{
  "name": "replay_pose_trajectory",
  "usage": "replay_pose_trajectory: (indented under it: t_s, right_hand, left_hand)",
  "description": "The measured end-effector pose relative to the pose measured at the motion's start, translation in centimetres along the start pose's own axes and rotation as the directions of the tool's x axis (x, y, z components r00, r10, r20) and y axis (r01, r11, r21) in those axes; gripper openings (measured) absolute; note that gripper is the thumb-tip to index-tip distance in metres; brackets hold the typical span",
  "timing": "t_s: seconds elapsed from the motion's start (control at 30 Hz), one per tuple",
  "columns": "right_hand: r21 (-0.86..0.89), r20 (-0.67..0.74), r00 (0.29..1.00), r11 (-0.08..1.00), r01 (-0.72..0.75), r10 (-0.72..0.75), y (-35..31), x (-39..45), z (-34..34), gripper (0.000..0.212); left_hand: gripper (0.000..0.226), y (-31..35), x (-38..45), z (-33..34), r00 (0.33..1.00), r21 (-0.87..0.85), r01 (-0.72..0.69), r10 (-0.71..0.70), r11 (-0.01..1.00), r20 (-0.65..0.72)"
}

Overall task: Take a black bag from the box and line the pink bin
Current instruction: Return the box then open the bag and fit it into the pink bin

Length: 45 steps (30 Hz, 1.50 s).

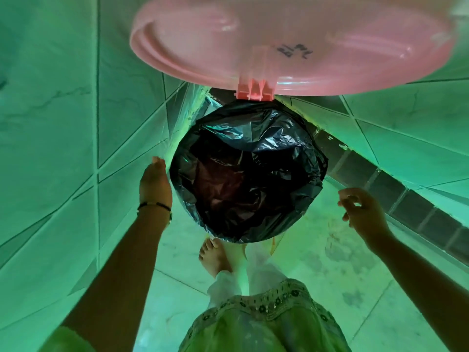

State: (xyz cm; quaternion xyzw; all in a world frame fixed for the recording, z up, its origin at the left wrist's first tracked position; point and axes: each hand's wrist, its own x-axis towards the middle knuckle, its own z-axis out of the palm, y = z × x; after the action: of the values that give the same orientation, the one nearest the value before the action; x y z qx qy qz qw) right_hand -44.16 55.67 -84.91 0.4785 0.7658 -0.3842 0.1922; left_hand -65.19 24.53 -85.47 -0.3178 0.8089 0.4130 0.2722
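Black plastic fills the mouth of the pink bin: the black bag (250,171) sits crumpled inside and folds out over the rim all round, so we see none of the bin's wall. Its pink lid (291,44) stands raised on the hinge above. Our left hand (155,182) hangs just beside the bag's left edge, fingers straight and together, holding nothing — whether it touches the plastic we cannot tell. Our right hand (361,212) hovers apart on the other side (fingers loosely curled, nothing in them). A bare foot (215,257) rests on the tiled floor (342,262) at the bin's near edge.
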Motion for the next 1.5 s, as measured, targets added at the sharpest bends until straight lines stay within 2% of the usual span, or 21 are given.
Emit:
replay_pose_trajectory:
  t_s: [0.07,0.13,0.17,0.2,0.27,0.37,0.43,0.47,0.53,0.6,0.67,0.73,0.77,0.83,0.9,1.0,1.1,1.17,1.27,1.4,1.5]
  right_hand:
    - [-0.085,0.022,0.997,0.994,0.069,-0.067,-0.8,-2.3,-0.7,0.018]
    - [-0.175,0.051,0.963,0.947,0.269,-0.264,-3.6,-4.6,-2.0,0.02]
    - [-0.2,0.037,0.92,0.899,0.39,-0.391,-5.9,-5.8,-2.9,0.019]
    - [-0.224,0.001,0.859,0.837,0.5,-0.513,-8.4,-6.9,-3.8,0.018]
    - [-0.262,-0.135,0.684,0.691,0.673,-0.717,-13.6,-9.1,-5.8,0.016]
    - [-0.322,-0.35,0.442,0.55,0.771,-0.826,-19.1,-10.7,-8.1,0.02]
    - [-0.368,-0.43,0.365,0.53,0.764,-0.826,-21.5,-10.9,-8.9,0.029]
    - [-0.39,-0.443,0.353,0.532,0.752,-0.824,-22.4,-10.7,-9.0,0.034]
    - [-0.449,-0.41,0.389,0.554,0.701,-0.825,-23.7,-10.4,-8.8,0.042]
    - [-0.507,-0.312,0.471,0.564,0.652,-0.825,-24.1,-10.0,-8.0,0.047]
    - [-0.492,-0.257,0.505,0.561,0.666,-0.824,-24.0,-10.0,-7.1,0.045]
    - [-0.453,-0.237,0.501,0.551,0.701,-0.832,-23.4,-10.5,-6.4,0.043]
    - [-0.446,-0.202,0.495,0.53,0.721,-0.845,-22.6,-10.9,-6.1,0.047]
    - [-0.493,-0.025,0.516,0.46,0.739,-0.856,-20.1,-11.5,-4.9,0.066]
    - [-0.57,0.169,0.567,0.389,0.723,-0.807,-16.9,-12.1,-3.1,0.09]
    - [-0.635,0.274,0.631,0.357,0.686,-0.726,-12.3,-12.6,0.4,0.103]
    - [-0.657,0.321,0.646,0.329,0.679,-0.692,-9.2,-12.3,3.5,0.105]
    - [-0.668,0.347,0.658,0.317,0.674,-0.668,-8.0,-11.7,5.3,0.103]
    - [-0.682,0.327,0.71,0.364,0.634,-0.623,-7.2,-10.9,6.9,0.096]
    - [-0.642,0.299,0.745,0.452,0.62,-0.597,-7.2,-10.2,7.1,0.073]
    - [-0.571,0.325,0.78,0.546,0.613,-0.534,-8.3,-11.2,5.7,0.063]
  left_hand:
    - [0.042,-1.9,-3.5,-1.4,1.0,0.067,-0.005,0.005,0.998,0.007]
    - [0.042,-2.4,-7.6,-2.7,0.987,0.171,-0.16,0.157,0.972,0.029]
    - [0.045,-1.8,-9.4,-3.3,0.971,0.174,-0.238,0.233,0.955,0.053]
    - [0.05,-1.0,-10.6,-3.7,0.954,0.158,-0.298,0.289,0.941,0.081]
    - [0.063,1.5,-12.3,-4.4,0.921,0.099,-0.387,0.378,0.917,0.096]
    - [0.076,6.0,-14.3,-5.2,0.851,-0.013,-0.523,0.523,0.852,0.054]
    - [0.075,9.0,-15.4,-5.4,0.761,-0.019,-0.648,0.649,0.761,0.013]
    - [0.073,10.4,-15.9,-5.4,0.697,0.021,-0.717,0.717,0.697,-0.006]
    - [0.069,12.7,-16.3,-5.3,0.549,0.14,-0.826,0.836,0.545,-0.013]
    - [0.066,14.0,-16.1,-4.8,0.455,0.242,-0.869,0.889,0.431,0.049]
    - [0.064,14.1,-15.6,-4.2,0.439,0.299,-0.873,0.888,0.386,0.135]
    - [0.055,13.3,-15.1,-4.2,0.429,0.316,-0.876,0.889,0.365,0.163]
    - [0.049,12.3,-14.9,-4.3,0.42,0.315,-0.881,0.89,0.353,0.178]
    - [0.047,9.5,-14.7,-4.8,0.396,0.319,-0.897,0.875,0.304,0.279]
    - [0.058,6.2,-14.4,-4.9,0.358,0.392,-0.9,0.835,0.19,0.418]
    - [0.078,1.0,-13.3,-4.0,0.341,0.503,-0.864,0.752,0.015,0.564]
    - [0.102,-3.3,-11.6,-2.6,0.369,0.583,-0.804,0.673,-0.116,0.642]
    - [0.103,-5.5,-10.5,-1.8,0.406,0.628,-0.765,0.653,-0.14,0.64]
    - [0.094,-7.2,-9.6,-0.8,0.466,0.684,-0.721,0.654,-0.11,0.596]
    - [0.089,-7.2,-9.1,-0.2,0.529,0.694,-0.713,0.578,-0.094,0.621]
    - [0.092,-5.9,-10.3,-0.6,0.595,0.681,-0.732,0.494,0.007,0.634]
